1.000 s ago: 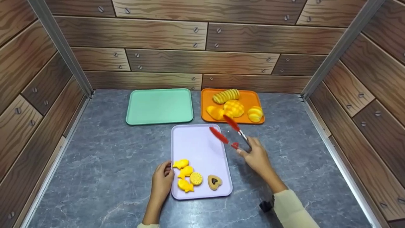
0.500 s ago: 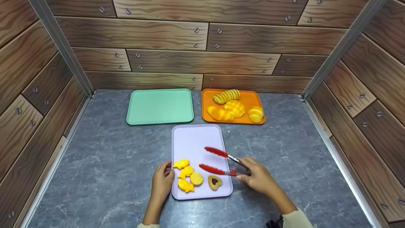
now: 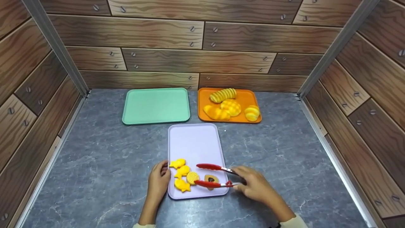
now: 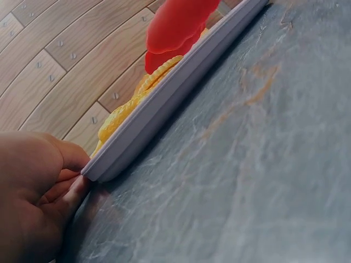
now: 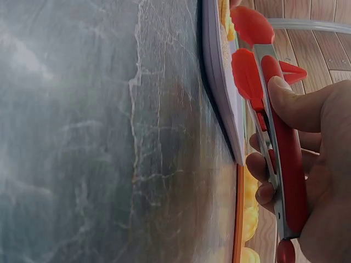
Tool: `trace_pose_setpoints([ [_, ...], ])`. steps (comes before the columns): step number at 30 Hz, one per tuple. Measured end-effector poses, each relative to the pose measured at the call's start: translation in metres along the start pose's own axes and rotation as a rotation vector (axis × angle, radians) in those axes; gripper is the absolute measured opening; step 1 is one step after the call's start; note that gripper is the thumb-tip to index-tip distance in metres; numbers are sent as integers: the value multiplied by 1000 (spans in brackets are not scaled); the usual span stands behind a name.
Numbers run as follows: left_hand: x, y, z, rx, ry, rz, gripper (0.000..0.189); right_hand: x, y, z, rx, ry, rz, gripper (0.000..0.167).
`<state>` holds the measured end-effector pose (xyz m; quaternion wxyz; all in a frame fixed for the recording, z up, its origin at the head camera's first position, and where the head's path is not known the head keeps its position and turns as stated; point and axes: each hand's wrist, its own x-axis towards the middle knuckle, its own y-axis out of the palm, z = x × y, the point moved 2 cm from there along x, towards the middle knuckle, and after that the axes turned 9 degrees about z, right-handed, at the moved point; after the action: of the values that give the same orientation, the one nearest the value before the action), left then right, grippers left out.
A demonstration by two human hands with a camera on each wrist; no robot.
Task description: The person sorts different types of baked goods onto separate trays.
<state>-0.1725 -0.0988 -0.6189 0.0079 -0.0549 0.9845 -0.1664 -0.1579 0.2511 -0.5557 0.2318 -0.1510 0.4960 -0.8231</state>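
My right hand (image 3: 256,183) grips red-tipped metal tongs (image 3: 209,166), whose arms are spread apart over the lilac tray (image 3: 196,139). The lower tip crosses over a heart-shaped cookie (image 3: 207,176) in the head view, covering part of it; its end reaches a round yellow biscuit (image 3: 192,178). In the right wrist view, the thumb lies along the red handle (image 5: 288,159) and the fingers curl round the other arm. My left hand (image 3: 157,179) holds the tray's left edge, fingers at the rim (image 4: 131,137). Beside it lie yellow fish-shaped crackers (image 3: 182,171).
Behind the lilac tray stand a bare green tray (image 3: 156,106) and an orange tray (image 3: 202,95). The orange one bears a ridged roll (image 3: 223,95), a croissant (image 3: 216,113), a round bun (image 3: 231,107) and a striped bun (image 3: 252,113). Wood-patterned walls (image 3: 158,60) enclose the grey table (image 3: 269,142).
My right hand has brought the spread tongs from near the orange tray down toward me, over the heart-shaped cookie. My left hand stays at the tray's edge; the cookies have not moved.
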Motion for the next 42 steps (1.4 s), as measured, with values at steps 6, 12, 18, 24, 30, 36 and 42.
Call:
trace_pose_setpoints([
  [6, 0, 2, 0, 10, -19, -8, 35, 2, 2, 6, -38, 3, 61, 62],
  [12, 1, 3, -1, 17, -26, 2, 35, 6, 2, 8, -72, 19, 83, 59],
  [18, 1, 3, -2, 4, -20, -4, 34, 8, 0, 9, -95, 1, 59, 56],
  [24, 1, 4, -3, 3, -20, 2, 35, 7, -2, 7, -85, -16, 41, 57],
  [30, 0, 3, -4, 0, -8, -9, 34, 7, -3, 4, -26, -17, 13, 56],
  [36, 0, 2, -1, 15, -9, -14, 34, 15, -8, 2, -35, -19, -96, 54],
  [42, 0, 1, -1, 3, -9, -10, 35, 33, -12, 2, -51, 2, -166, 54],
])
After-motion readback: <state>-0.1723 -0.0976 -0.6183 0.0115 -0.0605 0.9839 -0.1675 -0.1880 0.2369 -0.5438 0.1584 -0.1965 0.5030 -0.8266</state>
